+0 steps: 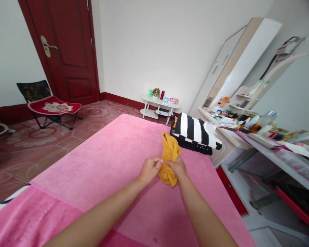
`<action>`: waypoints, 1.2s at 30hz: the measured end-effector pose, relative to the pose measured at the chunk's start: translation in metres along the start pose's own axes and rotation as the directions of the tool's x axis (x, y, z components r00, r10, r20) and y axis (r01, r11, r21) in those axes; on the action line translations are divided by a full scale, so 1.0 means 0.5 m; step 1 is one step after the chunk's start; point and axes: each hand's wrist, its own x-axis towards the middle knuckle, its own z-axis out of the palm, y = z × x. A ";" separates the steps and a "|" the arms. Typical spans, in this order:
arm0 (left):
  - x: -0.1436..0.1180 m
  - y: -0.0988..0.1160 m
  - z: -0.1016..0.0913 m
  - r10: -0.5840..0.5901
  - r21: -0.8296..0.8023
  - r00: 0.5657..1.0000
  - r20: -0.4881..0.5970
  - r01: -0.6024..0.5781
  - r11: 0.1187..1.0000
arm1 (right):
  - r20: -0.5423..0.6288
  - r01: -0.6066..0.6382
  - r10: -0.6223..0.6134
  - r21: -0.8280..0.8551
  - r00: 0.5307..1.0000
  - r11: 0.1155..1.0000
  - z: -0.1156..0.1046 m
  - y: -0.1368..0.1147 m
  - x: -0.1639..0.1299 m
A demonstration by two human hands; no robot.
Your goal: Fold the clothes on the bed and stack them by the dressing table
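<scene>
- Yellow garment (pixel 170 158) sat bunched on the pink bed cover (pixel 113 151), lifted clear for handling.
- Striped folded stack (pixel 195 133) lay beyond it, apart.
- Right hand (pixel 178 166) gripped the bunch.
- Left hand (pixel 148 169) pinched its edge.

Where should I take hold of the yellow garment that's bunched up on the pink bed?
Probably by the free upper end of the yellow garment, coming from above on the far side. That end stands up loose and unheld, while the lower bunched part sits between the left hand and right hand, which already have a grip on it over the pink blanket.
</scene>
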 end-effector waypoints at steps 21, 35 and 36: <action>0.026 -0.151 -0.082 -0.160 0.794 0.983 -0.092 0.169 0.584 | -0.119 0.061 -0.056 0.033 0.991 0.998 0.013 0.007 -0.050; 0.024 -0.153 -0.081 -0.159 0.784 0.982 -0.099 0.175 0.595 | -0.136 0.051 -0.045 0.041 0.990 0.998 0.006 0.001 -0.059; 0.025 -0.152 -0.081 -0.162 0.785 0.982 -0.100 0.178 0.594 | -0.148 0.054 -0.045 0.055 0.988 0.997 0.006 0.002 -0.061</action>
